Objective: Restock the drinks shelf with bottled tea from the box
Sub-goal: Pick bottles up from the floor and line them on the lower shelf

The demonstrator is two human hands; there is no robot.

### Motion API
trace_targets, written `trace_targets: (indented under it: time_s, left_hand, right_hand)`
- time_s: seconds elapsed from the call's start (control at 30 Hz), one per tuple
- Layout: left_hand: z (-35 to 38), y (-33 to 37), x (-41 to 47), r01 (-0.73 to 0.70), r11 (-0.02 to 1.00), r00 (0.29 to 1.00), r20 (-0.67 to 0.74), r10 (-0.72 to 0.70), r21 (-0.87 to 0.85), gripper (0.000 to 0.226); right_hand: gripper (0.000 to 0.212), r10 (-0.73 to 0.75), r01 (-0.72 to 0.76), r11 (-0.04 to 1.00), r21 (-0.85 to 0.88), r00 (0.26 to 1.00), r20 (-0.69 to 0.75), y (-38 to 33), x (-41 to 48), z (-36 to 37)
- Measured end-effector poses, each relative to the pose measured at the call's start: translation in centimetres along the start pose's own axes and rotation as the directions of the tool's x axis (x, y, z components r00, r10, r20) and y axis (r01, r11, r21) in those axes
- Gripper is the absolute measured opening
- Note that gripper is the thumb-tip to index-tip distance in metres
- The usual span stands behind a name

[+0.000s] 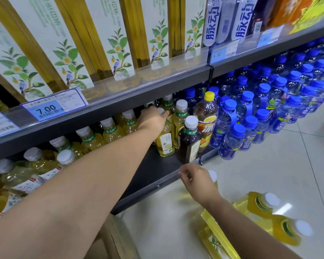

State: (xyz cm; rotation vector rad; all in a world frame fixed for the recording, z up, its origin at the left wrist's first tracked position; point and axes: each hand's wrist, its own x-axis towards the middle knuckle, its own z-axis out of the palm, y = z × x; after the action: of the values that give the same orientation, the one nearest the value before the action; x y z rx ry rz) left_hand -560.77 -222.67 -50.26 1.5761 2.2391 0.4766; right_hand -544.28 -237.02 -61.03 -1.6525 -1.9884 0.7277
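Though blurred, bottle labels (180, 114) probably 东方树叶.

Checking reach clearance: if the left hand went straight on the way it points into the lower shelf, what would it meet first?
Most likely the rear tea bottle, which stands just behind the yellow tea bottle whose cap the left hand grips. Depth there is hard to judge.

Price tag (47, 109) on the shelf edge (131, 90), up and left of the left hand (153, 119), says 7.00. The tea bottles (180, 116) right beside that hand have green neck bands reading 东方树叶. Way above the right hand (197, 181), the white-and-blue bottles (212, 28) say 脉动. The tag (220, 53) under them looks like 4.80, but the first digit's fuzzy. Rest of the small print is unreadable.
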Motion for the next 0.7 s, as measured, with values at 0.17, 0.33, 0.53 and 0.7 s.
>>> trace_targets:
  time_s: [0.17, 0.33, 0.53, 0.7]
  left_hand:
    - [0.0, 0.3, -2.3, -0.066, 0.996, 0.997, 0.052, 0.063, 0.064, 0.047]
    - [0.5, -3.5, -5.0, -0.145, 0.984, 0.983, 0.127, 0.132, 0.099, 0.027]
    - [1.1, -8.6, -7.8, -0.312, 0.895, 0.795, 0.604, 0.062, 0.318, 0.033]
    - [-1.6, -11.1, -8.9, -0.368, 0.820, 0.792, 0.610, 0.029, 0.439, 0.016]
  right_hand:
    - [0.021, -0.014, -0.056, 0.943, -0.327, 0.978, -0.207, 2.4, 0.1, -2.8]
    - [0.046, 0.357, -0.281, 0.867, -0.411, 0.926, 0.120, 3.0, 0.2, -3.2]
    - [0.037, 0.276, -0.187, 0.890, -0.417, 0.947, 0.163, 2.3, 0.1, -2.6]
    - [0.030, 0.115, -0.023, 0.915, -0.403, 0.972, 0.204, -3.1, 0.8, -4.1]
